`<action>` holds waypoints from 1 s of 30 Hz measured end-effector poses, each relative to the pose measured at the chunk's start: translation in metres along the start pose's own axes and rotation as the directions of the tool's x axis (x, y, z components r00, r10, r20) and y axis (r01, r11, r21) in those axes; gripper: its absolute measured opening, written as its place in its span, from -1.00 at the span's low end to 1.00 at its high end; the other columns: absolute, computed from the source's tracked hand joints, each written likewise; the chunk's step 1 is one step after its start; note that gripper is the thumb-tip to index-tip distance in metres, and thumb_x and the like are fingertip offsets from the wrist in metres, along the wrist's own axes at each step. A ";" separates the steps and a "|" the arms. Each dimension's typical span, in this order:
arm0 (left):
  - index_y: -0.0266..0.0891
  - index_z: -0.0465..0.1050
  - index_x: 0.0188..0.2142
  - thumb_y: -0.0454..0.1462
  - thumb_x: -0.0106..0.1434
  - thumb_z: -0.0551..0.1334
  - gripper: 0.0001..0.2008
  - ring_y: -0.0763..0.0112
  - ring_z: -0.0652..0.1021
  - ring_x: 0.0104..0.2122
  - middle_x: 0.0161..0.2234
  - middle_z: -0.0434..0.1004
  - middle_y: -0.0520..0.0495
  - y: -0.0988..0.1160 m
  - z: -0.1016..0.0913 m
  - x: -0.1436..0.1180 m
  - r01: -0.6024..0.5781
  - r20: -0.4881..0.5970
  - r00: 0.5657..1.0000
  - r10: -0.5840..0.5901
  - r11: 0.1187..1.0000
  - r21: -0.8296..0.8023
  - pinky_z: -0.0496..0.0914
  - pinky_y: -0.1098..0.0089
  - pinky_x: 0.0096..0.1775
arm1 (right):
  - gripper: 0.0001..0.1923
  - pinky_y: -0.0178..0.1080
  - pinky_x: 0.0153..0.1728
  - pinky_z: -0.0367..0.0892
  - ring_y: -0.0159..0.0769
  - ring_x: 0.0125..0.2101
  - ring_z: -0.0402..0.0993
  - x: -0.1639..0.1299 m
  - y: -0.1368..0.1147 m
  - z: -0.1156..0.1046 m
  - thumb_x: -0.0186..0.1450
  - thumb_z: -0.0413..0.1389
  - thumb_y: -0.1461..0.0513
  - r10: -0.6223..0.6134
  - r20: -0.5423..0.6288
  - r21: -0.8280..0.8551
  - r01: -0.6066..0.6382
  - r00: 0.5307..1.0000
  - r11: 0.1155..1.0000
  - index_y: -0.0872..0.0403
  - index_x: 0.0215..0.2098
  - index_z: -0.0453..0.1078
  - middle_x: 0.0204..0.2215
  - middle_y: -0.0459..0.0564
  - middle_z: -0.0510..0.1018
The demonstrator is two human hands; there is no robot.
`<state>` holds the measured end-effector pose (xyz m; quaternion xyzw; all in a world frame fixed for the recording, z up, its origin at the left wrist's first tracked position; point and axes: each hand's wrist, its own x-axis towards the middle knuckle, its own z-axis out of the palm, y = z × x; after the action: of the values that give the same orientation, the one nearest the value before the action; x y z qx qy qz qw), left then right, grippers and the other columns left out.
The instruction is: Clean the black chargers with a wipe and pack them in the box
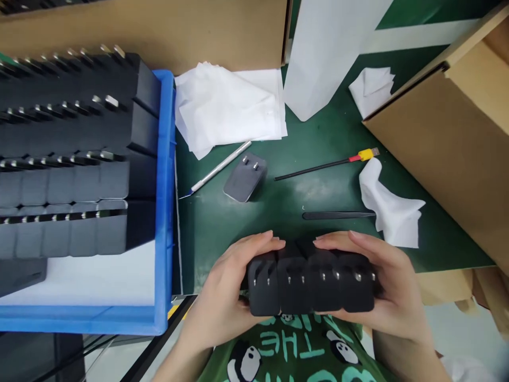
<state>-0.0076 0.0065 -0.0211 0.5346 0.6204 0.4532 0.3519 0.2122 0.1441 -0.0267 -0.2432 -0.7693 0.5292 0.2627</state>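
Observation:
A row of several black plug adapters is pressed side by side at the near edge of the green mat, their metal prongs facing me. My left hand clamps the left end of the row and my right hand clamps the right end, fingers curled over the top. One more grey-black adapter lies alone on the mat, farther away, prongs up.
A blue bin at left holds rows of black adapters. On the mat lie a craft knife, a black cable with a USB plug, black tweezers and white wipes. Cardboard boxes stand right and behind.

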 end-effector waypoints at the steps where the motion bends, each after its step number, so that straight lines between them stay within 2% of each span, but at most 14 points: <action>1: 0.01 0.08 0.37 -0.38 0.13 0.43 -0.10 0.24 0.54 0.13 0.14 0.55 -0.03 0.000 0.000 0.000 -0.004 0.000 1.000 0.004 1.000 0.002 0.38 0.30 0.18 | -0.04 -0.07 -0.03 0.53 -0.10 -0.03 0.58 0.000 0.000 0.000 0.10 0.45 0.19 0.001 -0.004 0.012 -0.001 1.000 1.000 -0.23 0.36 0.12 0.01 -0.07 0.62; 9: 0.04 0.05 0.38 -0.38 0.16 0.41 -0.11 0.35 0.50 0.17 0.17 0.52 0.08 -0.002 -0.002 -0.002 0.038 0.036 0.999 -0.039 0.999 0.019 0.26 0.38 0.27 | -0.03 -0.03 0.00 0.50 -0.10 -0.02 0.56 0.003 -0.002 0.001 0.11 0.45 0.18 -0.006 0.011 0.074 0.005 1.000 0.997 -0.21 0.37 0.10 0.04 -0.08 0.61; 16: 0.01 0.12 0.36 -0.30 0.17 0.45 -0.16 0.31 0.52 0.16 0.16 0.53 0.04 -0.001 -0.002 -0.003 0.033 0.003 0.999 -0.032 0.998 -0.053 0.30 0.35 0.24 | 0.00 0.00 -0.02 0.51 -0.09 -0.02 0.56 0.006 -0.003 0.002 0.09 0.45 0.22 -0.002 0.007 0.101 0.002 1.000 0.995 -0.26 0.37 0.09 0.05 -0.10 0.59; 22: -0.06 0.20 0.32 -0.25 0.13 0.49 -0.18 0.28 0.57 0.10 0.10 0.58 -0.01 0.002 0.002 -0.001 0.037 -0.062 0.997 -0.040 0.998 -0.048 0.38 0.35 0.16 | -0.09 -0.10 0.06 0.45 -0.17 0.03 0.53 0.006 -0.001 0.000 0.10 0.45 0.17 -0.019 0.063 0.029 0.017 0.998 0.999 -0.16 0.32 0.16 0.06 -0.06 0.58; 27: -0.10 0.23 0.29 -0.26 0.05 0.54 -0.14 0.24 0.59 0.08 0.06 0.60 -0.07 -0.002 0.002 0.000 -0.001 -0.080 0.997 -0.001 1.000 -0.028 0.40 0.31 0.16 | -0.20 -0.17 0.08 0.44 -0.22 0.07 0.51 0.005 0.000 0.000 0.15 0.41 0.09 -0.008 0.074 -0.003 0.008 0.997 1.000 -0.11 0.28 0.19 0.08 -0.03 0.57; 30: -0.12 0.26 0.27 -0.28 0.00 0.55 -0.13 0.22 0.60 0.06 0.04 0.61 -0.08 -0.004 0.002 0.001 -0.042 -0.090 0.995 0.041 0.999 -0.014 0.41 0.28 0.16 | -0.19 -0.16 0.12 0.41 -0.21 0.08 0.50 0.006 0.000 0.000 0.19 0.38 0.05 -0.047 0.081 -0.029 0.049 0.996 0.998 -0.08 0.30 0.16 0.12 0.00 0.54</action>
<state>-0.0078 0.0079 -0.0252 0.5238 0.6207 0.4889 0.3183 0.2078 0.1476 -0.0258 -0.2073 -0.7928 0.5203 0.2404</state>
